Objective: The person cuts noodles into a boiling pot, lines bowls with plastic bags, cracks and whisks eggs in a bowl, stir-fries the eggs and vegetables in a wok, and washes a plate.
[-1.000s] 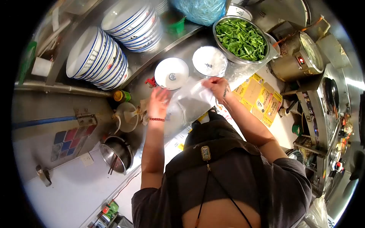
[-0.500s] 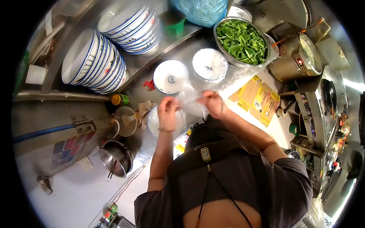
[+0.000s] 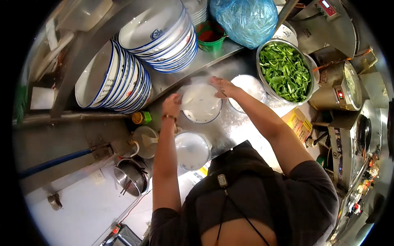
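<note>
A clear plastic bag (image 3: 194, 83) is spread over a white bowl (image 3: 202, 107) with a blue rim on the metal counter. At the bowl's left edge, the fingers of my left hand (image 3: 171, 105) are closed on the plastic. My right hand (image 3: 222, 87) grips it at the far right of the rim, fingers partly hidden. Nearer to me stands another white bowl (image 3: 191, 151) that looks lined with plastic. To the right is a third plastic-covered bowl (image 3: 248, 91), partly behind my right forearm.
A steel basin of chopped greens (image 3: 285, 71) stands at the back right. Tilted stacks of bowls (image 3: 117, 78) fill the shelf on the left, beside a green tub (image 3: 210, 37) and a blue plastic bag (image 3: 246, 20). A plastic jug (image 3: 144, 141) sits left of the counter bowls.
Both hands have moved forward and apart, drawing the plastic bag from in front of the bowl to over it. The view has shifted, so the surroundings appear displaced.
</note>
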`<move>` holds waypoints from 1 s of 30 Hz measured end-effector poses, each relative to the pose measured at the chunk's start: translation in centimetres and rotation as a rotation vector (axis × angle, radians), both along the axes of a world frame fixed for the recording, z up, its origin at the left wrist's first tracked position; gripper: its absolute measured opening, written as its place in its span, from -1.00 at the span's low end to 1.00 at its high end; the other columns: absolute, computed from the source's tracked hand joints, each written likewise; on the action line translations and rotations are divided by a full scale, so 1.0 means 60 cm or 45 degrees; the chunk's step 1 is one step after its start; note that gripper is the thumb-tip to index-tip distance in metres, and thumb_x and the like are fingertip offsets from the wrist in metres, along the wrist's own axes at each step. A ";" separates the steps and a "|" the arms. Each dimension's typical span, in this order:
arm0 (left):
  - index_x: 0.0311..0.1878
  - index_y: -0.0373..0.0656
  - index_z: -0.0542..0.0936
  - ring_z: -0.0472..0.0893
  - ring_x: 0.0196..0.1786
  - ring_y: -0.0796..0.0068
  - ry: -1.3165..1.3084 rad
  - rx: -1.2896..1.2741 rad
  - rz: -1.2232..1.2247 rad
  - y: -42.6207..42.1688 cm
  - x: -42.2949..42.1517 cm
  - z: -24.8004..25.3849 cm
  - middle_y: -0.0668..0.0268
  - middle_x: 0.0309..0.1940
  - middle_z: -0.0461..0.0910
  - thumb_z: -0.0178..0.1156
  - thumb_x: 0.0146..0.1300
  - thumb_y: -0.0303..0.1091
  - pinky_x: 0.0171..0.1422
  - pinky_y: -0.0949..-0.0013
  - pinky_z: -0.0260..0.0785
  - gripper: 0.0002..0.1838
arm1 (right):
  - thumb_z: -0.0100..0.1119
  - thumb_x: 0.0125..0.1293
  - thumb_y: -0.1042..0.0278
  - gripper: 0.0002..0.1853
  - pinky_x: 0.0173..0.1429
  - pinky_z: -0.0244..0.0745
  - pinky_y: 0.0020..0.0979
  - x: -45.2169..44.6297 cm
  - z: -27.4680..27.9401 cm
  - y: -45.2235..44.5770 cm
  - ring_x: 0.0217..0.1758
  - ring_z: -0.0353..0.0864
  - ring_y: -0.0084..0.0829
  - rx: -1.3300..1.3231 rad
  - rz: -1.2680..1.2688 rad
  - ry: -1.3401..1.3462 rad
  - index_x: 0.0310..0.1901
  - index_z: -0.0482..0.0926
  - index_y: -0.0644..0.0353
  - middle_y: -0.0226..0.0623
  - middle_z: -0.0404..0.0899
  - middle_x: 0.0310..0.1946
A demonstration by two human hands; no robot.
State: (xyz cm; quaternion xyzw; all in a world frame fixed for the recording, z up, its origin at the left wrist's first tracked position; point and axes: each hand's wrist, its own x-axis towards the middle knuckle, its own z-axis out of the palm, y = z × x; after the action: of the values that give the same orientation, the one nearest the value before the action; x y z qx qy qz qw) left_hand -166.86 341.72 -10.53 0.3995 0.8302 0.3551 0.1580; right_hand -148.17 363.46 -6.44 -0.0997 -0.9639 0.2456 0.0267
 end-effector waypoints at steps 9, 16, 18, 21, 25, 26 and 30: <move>0.23 -0.22 0.22 0.48 0.05 0.00 -1.647 -0.637 0.003 -0.005 0.017 0.083 0.03 0.08 0.37 -0.04 0.06 -0.63 -0.11 0.03 0.57 -0.42 | 0.15 0.08 0.33 -0.42 -0.54 0.59 -0.36 0.016 0.049 -0.052 -0.43 0.63 -0.23 -1.108 -0.617 -0.671 0.10 0.19 0.40 0.05 0.45 -0.14; 0.21 -0.21 0.21 0.53 -0.05 0.16 -1.721 -0.289 0.219 -0.049 0.064 0.084 0.11 -0.02 0.41 0.03 0.05 -0.62 -0.14 0.21 0.56 -0.42 | 0.05 -0.01 0.62 -0.41 -0.10 0.45 -0.21 0.099 -0.069 -0.177 0.12 0.38 -0.34 -2.151 -1.226 -0.080 0.13 0.25 0.07 -0.29 0.39 0.01; 0.19 -0.20 0.24 0.55 -0.10 0.19 -1.764 -0.176 0.153 -0.054 0.064 0.071 0.12 -0.03 0.42 0.04 0.04 -0.63 -0.14 0.25 0.54 -0.43 | 0.09 0.00 0.58 -0.50 -0.14 0.46 -0.28 0.110 -0.120 -0.197 0.03 0.46 -0.35 -2.039 -1.056 0.173 0.05 0.31 0.10 -0.23 0.43 -0.01; 0.11 -0.19 0.33 0.57 -0.23 0.25 -1.623 -0.212 -0.002 -0.055 0.053 0.020 0.12 -0.12 0.47 0.07 0.02 -0.65 -0.23 0.29 0.51 -0.50 | 0.16 0.01 0.52 -0.60 -0.19 0.47 -0.34 0.113 -0.114 -0.209 -0.15 0.57 -0.33 -0.882 -1.005 0.307 -0.05 0.37 0.18 -0.16 0.55 -0.16; -0.03 -0.22 0.45 0.58 -0.28 0.27 -1.056 -0.322 0.318 -0.043 0.058 -0.010 0.16 -0.28 0.55 0.10 0.03 -0.62 -0.32 0.27 0.44 -0.63 | 0.27 0.05 0.42 -0.56 -0.35 0.46 -0.32 0.120 -0.111 -0.190 -0.42 0.58 -0.26 -0.554 -0.944 0.096 -0.03 0.36 0.22 -0.23 0.56 -0.44; -0.06 -0.23 0.47 0.58 -0.28 0.26 -1.001 -0.147 0.427 -0.038 0.065 -0.014 0.17 -0.32 0.57 0.11 0.02 -0.60 -0.30 0.25 0.43 -0.66 | 0.27 0.05 0.42 -0.56 -0.35 0.46 -0.32 0.132 -0.120 -0.194 -0.42 0.58 -0.26 -0.552 -0.966 0.093 -0.03 0.36 0.22 -0.23 0.56 -0.44; 0.07 -0.16 0.44 0.41 0.12 0.07 0.451 0.087 -0.011 -0.022 0.116 0.093 0.07 0.05 0.44 0.09 0.04 -0.52 0.19 0.19 0.26 -0.56 | 0.29 0.07 0.34 -0.54 -0.45 0.39 -0.44 0.247 -0.094 -0.213 -0.56 0.43 -0.47 -0.658 -0.837 0.401 -0.01 0.34 0.18 -0.31 0.44 -0.61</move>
State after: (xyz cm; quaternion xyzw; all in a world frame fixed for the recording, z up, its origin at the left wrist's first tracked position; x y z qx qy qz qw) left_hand -159.93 340.41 -4.96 0.4644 0.8309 0.3066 -0.0029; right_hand -133.37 350.66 -12.08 -0.3658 -0.7720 0.4692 0.2239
